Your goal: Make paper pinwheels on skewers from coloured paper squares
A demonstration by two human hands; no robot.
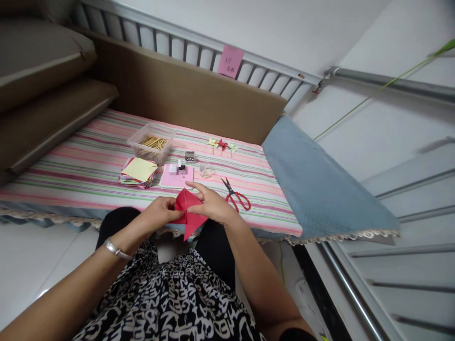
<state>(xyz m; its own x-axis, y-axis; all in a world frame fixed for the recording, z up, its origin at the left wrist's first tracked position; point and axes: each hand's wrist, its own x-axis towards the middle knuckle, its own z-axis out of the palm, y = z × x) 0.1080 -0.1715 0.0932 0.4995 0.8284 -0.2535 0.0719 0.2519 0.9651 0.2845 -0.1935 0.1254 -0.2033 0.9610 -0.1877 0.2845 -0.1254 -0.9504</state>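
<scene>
The left hand (pixel 159 213) has a tight pinch, thumb and fingers nipping one side of the red paper (pixel 195 221) near its middle. Across from it, the right hand (pixel 212 203) is half open: thumb flat on the paper, index finger stretched out past it, the other fingertips hidden, probably backing it from beneath. Both thumbs sit by the centre, likely because that's where the folds meet and would spring loose. And the paper is up in the air, just above the near edge of the striped cloth (pixel 272 199), in easy view.

Just beyond the right hand, red-handled scissors (pixel 232 192) lie partly open, well placed for a quick grab. Ahead, small boxes (pixel 173 169) stand on a pink pad (pixel 166 182), with a coloured paper stack (pixel 140 169) to its left, all within reach. Further back, a plastic tub (pixel 164 157) keeps loose sticks (pixel 154 142) together, and three little pinwheel-like pieces (pixel 222 145) lie in a row, perhaps out of the way.
</scene>
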